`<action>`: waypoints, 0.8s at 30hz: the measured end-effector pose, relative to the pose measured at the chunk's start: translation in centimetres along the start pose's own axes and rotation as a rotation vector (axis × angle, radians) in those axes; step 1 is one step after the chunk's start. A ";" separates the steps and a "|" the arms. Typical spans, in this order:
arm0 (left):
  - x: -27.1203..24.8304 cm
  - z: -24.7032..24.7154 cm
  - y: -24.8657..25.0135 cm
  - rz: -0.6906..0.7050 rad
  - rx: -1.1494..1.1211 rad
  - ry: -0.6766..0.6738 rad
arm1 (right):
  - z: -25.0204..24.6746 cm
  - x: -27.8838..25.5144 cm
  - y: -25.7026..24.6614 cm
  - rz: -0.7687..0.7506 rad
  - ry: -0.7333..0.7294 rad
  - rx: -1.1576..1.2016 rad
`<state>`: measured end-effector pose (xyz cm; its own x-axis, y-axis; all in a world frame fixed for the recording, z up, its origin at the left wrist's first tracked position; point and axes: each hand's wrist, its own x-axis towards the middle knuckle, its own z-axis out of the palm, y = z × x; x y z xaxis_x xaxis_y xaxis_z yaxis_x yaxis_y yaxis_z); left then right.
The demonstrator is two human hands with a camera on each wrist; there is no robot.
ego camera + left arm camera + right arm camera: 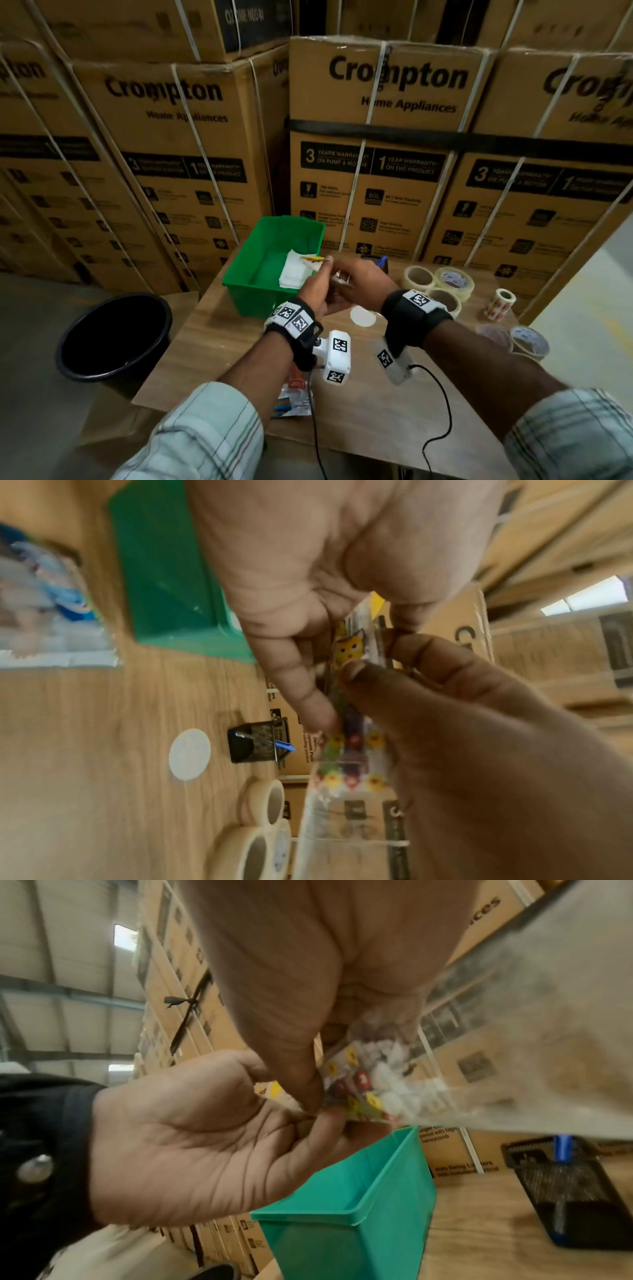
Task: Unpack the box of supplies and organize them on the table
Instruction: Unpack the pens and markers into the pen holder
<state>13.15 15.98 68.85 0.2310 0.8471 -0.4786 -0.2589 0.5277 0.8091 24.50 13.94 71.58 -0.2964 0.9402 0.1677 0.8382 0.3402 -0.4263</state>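
A clear plastic packet of colourful stickers point(337, 279) is held up between both hands, just right of the green bin point(274, 236). My left hand point(318, 287) pinches one end of it and my right hand point(356, 277) pinches the other. In the left wrist view the packet point(352, 723) shows a yellow cat face and rows of small round stickers, with the left hand point(329, 669) above and the right hand point(377, 656) below. The right wrist view has the packet point(369, 1085) between the right hand point(325, 1069) and the left hand point(301, 1104). White folded paper point(294, 274) lies in the bin.
On the wooden table point(376, 394) are several tape rolls point(435, 284), a sticker roll point(500, 303), a black mesh holder point(380, 265) with a blue pen, a white disc point(363, 316) and a marker packet point(291, 401). A black bucket point(116, 335) stands left. Stacked cartons point(376, 154) wall the back.
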 end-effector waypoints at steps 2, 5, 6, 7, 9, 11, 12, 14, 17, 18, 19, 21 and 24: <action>-0.1 -0.8 0.3 0.003 -0.062 0.041 | 0.0 -0.2 -0.5 -0.050 -0.047 -0.023; 0.2 -2.2 0.3 0.043 -0.110 0.117 | 0.1 -0.7 -0.7 -0.016 -0.033 -0.041; 0.3 -2.6 0.3 0.051 -0.139 0.116 | 0.2 -1.0 -0.6 0.017 -0.014 -0.046; 0.5 -2.8 0.1 0.053 -0.153 0.112 | 0.3 -1.3 -0.4 0.054 0.000 -0.052; 0.8 -3.0 -0.2 0.047 -0.164 0.107 | 0.4 -2.1 0.2 0.132 0.010 -0.060; 1.2 -2.6 -0.8 0.050 -0.170 0.102 | 0.5 -3.0 0.9 0.208 0.036 -0.060; 1.3 -2.3 -1.1 0.052 -0.179 0.097 | 0.6 -3.4 1.4 0.248 0.049 -0.061; 1.6 -1.5 -1.7 0.048 -0.193 0.089 | 0.6 -3.8 2.5 0.330 0.064 -0.035; 2.3 -0.1 -1.8 0.078 -0.193 0.113 | -0.1 -3.5 4.0 0.436 0.112 0.073; 2.7 0.3 -1.5 0.111 -0.183 0.137 | -0.3 -3.2 4.6 0.465 0.136 0.122; 3.4 0.8 -1.3 0.148 -0.160 0.163 | -0.3 -2.6 5.4 0.489 0.157 0.159; 4.4 1.8 -0.8 0.206 -0.109 0.193 | -0.5 -1.6 7.1 0.545 0.174 0.289; 5.6 3.5 0.6 0.277 0.026 0.203 | -1.1 0.0 8.3 0.625 0.243 0.731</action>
<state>17.59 20.86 67.84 -0.0371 0.9546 -0.2956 -0.2613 0.2762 0.9249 31.94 16.78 68.99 0.2731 0.9530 -0.1315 0.2988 -0.2140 -0.9300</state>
